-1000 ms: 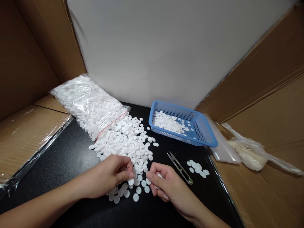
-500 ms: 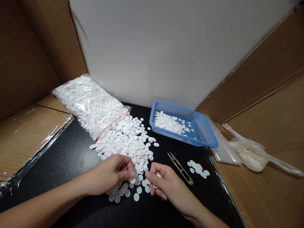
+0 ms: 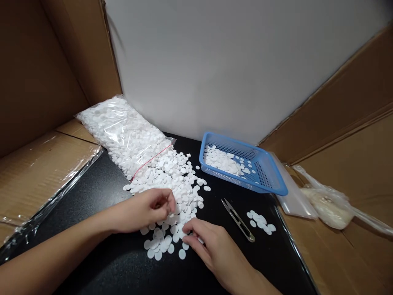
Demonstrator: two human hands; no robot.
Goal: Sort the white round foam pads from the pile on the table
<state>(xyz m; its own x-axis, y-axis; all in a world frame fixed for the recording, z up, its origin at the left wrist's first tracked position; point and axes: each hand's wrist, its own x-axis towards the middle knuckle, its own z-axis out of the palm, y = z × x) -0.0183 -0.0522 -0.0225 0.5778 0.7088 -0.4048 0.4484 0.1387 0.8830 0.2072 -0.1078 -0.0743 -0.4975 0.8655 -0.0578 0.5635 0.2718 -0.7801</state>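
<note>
- I see, through the head view, the left hand [image 3: 144, 212] at the near edge of the pile of white discs [image 3: 184, 191], its fingers curled and its thumb under the forefinger. I cannot tell whether a disc is pinched there.
- The right hand [image 3: 216, 248] is just beside it, forefinger and thumb parted over discs at the near end of the pile. Its other fingers are hidden from me, so I cannot tell whether they hold any.
- The pile lies on the black tabletop [image 3: 107, 268], spilling from the mouth of a clear zip bag [image 3: 125, 129]. A red seal line [image 3: 152, 162] crosses that bag near its opening.
- Near my hands, loose flat discs [image 3: 158, 241] lie scattered, some overlapping.
- A blue perforated basket [image 3: 239, 178] stands beyond the right hand, with more discs [image 3: 222, 159] gathered mostly in its left part.
- Steel thread snips [image 3: 232, 212] lie between the right hand and a small cluster of discs [image 3: 260, 221], points aimed away from me.
- Right of the basket I have a flat clear plastic bag [image 3: 296, 196], then a clear bag with cream-coloured contents [image 3: 328, 207].
- Cardboard [image 3: 39, 176] flanks the table; a pale panel [image 3: 199, 73] stands behind.
</note>
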